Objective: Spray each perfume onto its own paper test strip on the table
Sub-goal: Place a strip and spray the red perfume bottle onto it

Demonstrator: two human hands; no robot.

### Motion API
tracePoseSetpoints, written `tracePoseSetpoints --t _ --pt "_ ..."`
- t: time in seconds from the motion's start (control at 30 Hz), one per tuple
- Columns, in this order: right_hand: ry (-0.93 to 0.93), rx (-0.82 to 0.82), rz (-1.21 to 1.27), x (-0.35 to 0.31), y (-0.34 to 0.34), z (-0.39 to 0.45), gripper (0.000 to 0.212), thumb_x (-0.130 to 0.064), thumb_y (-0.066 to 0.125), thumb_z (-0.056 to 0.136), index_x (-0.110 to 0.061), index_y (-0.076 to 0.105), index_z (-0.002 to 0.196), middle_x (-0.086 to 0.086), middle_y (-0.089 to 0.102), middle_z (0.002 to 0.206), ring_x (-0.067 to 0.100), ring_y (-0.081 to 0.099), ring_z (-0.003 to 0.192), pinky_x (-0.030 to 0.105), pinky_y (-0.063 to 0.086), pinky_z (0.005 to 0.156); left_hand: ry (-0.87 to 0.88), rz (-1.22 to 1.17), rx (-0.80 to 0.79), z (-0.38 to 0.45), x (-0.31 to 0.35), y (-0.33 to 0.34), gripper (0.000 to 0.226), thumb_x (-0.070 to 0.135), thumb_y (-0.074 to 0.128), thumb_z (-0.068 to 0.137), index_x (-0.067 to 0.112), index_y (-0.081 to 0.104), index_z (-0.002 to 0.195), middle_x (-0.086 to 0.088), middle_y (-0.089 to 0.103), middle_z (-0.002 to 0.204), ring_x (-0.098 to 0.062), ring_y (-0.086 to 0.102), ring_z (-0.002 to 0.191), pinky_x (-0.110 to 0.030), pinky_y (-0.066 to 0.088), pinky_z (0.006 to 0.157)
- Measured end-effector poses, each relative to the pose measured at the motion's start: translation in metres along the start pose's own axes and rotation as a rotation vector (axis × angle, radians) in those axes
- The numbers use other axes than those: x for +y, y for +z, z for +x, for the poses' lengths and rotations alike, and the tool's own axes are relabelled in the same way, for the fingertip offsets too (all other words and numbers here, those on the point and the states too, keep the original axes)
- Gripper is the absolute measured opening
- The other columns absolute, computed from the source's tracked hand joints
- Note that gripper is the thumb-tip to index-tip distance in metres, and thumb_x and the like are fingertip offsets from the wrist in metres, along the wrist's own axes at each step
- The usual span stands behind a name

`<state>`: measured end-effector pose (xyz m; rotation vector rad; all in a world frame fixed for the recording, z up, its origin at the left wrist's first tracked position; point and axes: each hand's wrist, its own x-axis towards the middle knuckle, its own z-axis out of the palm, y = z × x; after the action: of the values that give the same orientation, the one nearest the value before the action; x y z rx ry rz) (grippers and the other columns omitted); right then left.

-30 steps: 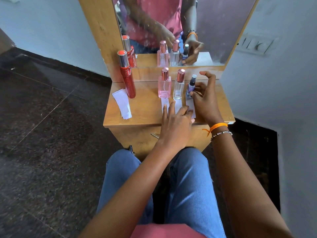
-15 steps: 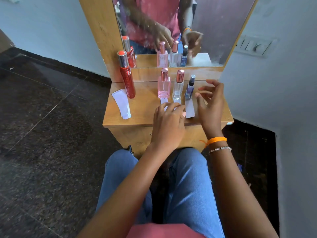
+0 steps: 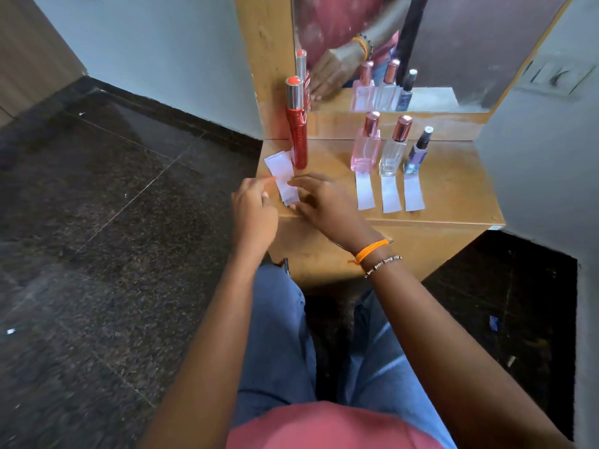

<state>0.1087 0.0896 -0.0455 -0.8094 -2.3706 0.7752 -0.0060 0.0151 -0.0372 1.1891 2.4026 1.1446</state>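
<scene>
A: The left hand [image 3: 254, 207] and the right hand [image 3: 325, 205] are both at the small pile of paper strips [image 3: 285, 183] near the left front edge of the surface [image 3: 453, 196]. The fingers are loosely spread on the paper. I cannot tell if one strip is already pinched.

B: What can go wrong here?

A: I think the tall red bottle [image 3: 297, 137] is the biggest risk. It stands just beside the pile, touching it or nearly so, and it is narrow, so a careless pull could tip it. Also, the pile hangs a little over the edge, so loose strips could slide to the floor. Two strips could come up stuck together.

B: And the bottles?

A: The pink bottle [image 3: 366, 147] holds pink liquid. The clear bottle [image 3: 393, 150] looks almost empty, though the level is hard to read. The small blue bottle [image 3: 416, 153] is darker. All are capped, and each has one strip [image 3: 390, 196] in front.
</scene>
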Motion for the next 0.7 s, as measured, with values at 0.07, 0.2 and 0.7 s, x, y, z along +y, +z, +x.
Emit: tracePoseSetpoints --t 0.07,0.2,0.7 --pt "0.008 0.032 -0.01 0.001 0.003 0.004 0.029 -0.009 0.071 0.079 -0.006 0.067 0.108 0.011 0.067 0.11 0.028 0.063 0.097 0.032 0.049 0.086 0.019 0.02 -0.04 0.001 -0.005 0.003 0.043 -0.003 0.036 0.09 0.01 0.057 0.125 -0.009 0.053 0.132 -0.03 0.044 0.12 -0.032 0.034 0.098" --pt "-0.004 0.091 -0.032 0.005 0.003 0.007 0.011 -0.006 0.068 0.079 -0.008 0.072 0.089 0.009 0.072 0.09 0.026 0.065 0.082 0.038 0.053 0.074 0.087 0.069 -0.024 -0.001 -0.007 0.01 0.05 -0.008 0.034 0.086 0.011 0.06 0.124 -0.005 0.057 0.131 -0.031 0.042 0.114 -0.033 0.035 0.098" --pt "0.356 0.176 0.01 -0.015 0.022 0.024 0.021 -0.015 0.074 0.07 -0.014 0.063 0.088 0.003 0.067 0.082 0.023 0.062 0.081 0.026 0.037 0.056 0.069 -0.08 -0.014 -0.001 -0.017 0.009 0.048 -0.009 0.035 0.084 0.009 0.063 0.12 -0.005 0.062 0.125 -0.025 0.045 0.119 -0.018 0.031 0.095"
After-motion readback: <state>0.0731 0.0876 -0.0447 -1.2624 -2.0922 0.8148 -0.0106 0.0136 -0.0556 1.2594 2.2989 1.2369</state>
